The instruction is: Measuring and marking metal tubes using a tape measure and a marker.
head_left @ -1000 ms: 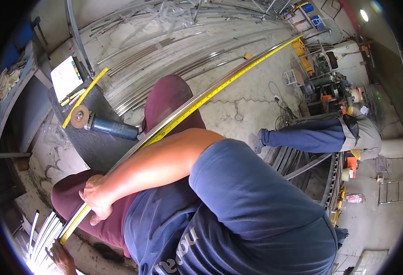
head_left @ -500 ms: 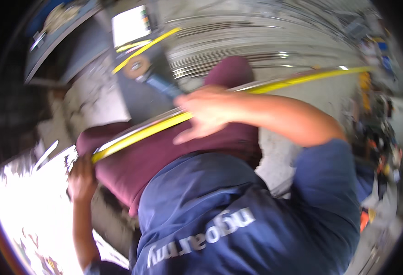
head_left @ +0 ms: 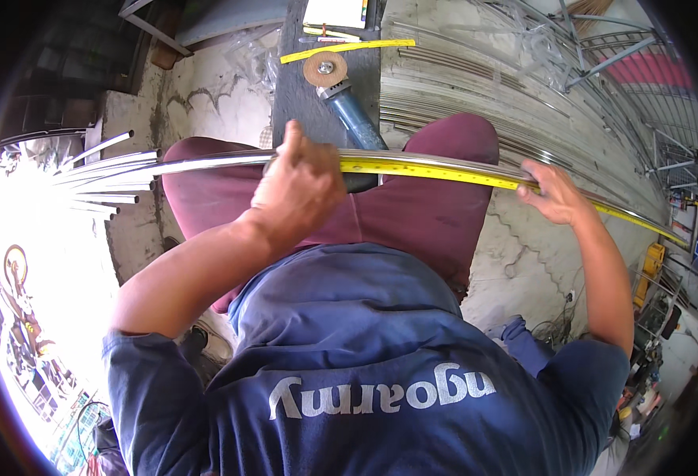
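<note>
A long shiny metal tube (head_left: 206, 163) lies crosswise over my maroon-trousered thighs. Along its near side runs a yellow measuring tape (head_left: 428, 171), stretching from my left hand toward the far right. My left hand (head_left: 297, 178) is closed round the tube and the tape's left end, its thumb raised and its fingers slightly blurred. Farther right, my right hand (head_left: 554, 193) grips the tube and tape together between thumb and fingers. Just beyond the tube, an angle grinder (head_left: 353, 115) with a brown disc rests on a dark bench (head_left: 293, 107); neither hand touches it.
A yellow ruler-like strip (head_left: 349, 51) and a white pad (head_left: 335, 13) lie on the bench past the grinder. Several metal tubes (head_left: 107, 174) stick out at the left. More long rods (head_left: 476, 99) lie on the floor at right, near a metal frame (head_left: 611, 59).
My left hand has come from the tape's left end to the middle of the tube. The right hand has slid farther right along it. The view has turned.
</note>
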Demonstrator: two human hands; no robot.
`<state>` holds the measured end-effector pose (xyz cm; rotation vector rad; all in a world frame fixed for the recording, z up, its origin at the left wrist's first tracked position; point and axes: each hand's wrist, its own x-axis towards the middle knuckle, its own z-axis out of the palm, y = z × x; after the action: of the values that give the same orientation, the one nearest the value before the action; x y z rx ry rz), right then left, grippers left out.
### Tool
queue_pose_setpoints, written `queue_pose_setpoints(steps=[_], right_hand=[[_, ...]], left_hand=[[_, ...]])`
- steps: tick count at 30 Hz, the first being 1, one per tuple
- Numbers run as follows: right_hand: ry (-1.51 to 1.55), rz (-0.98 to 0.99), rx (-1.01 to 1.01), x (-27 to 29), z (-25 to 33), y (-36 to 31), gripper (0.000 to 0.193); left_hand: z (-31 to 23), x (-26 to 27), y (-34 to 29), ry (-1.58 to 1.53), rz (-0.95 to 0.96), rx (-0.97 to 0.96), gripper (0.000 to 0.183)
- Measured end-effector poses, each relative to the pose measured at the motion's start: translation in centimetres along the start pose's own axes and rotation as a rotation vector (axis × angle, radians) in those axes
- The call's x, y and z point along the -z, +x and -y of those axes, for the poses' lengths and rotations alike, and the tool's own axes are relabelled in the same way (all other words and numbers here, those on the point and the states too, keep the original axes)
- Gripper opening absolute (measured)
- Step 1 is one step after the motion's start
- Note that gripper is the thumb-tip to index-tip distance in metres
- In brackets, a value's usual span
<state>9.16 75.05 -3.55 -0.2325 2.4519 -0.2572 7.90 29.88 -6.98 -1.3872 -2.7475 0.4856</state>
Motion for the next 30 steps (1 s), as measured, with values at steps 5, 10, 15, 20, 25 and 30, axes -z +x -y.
queue_pose_setpoints(steps=[5,10,15,20,25,30], right_hand=[[0.057,-0.057,-0.095,-0.4,-4.0,-0.7,0.073],[0.142,-0.076,-0.183,-0.5,-4.7,-0.7,0.070],[0.151,-0.029,-0.210,0.1,-4.5,0.0,0.070],[0.179,-0.163,-0.189,-0.6,-5.2,0.4,0.070],[0.272,-0.104,-0.203,-0.9,-6.5,1.0,0.064],[0.285,-0.186,-0.173,-1.2,-6.2,1.1,0.059]], left_hand=[[-2.5,1.4,3.7,0.038,-0.012,-0.027,0.024],[-2.1,0.6,3.4,-0.009,-0.008,-0.048,0.025],[3.5,-3.0,-2.2,-0.054,-0.013,-0.014,0.022],[11.0,-6.7,-10.4,-0.113,-0.035,0.101,0.041],[18.3,-10.7,-18.1,-0.093,-0.079,0.150,0.045],[23.2,-14.3,-23.6,-0.025,-0.108,0.171,0.042]])
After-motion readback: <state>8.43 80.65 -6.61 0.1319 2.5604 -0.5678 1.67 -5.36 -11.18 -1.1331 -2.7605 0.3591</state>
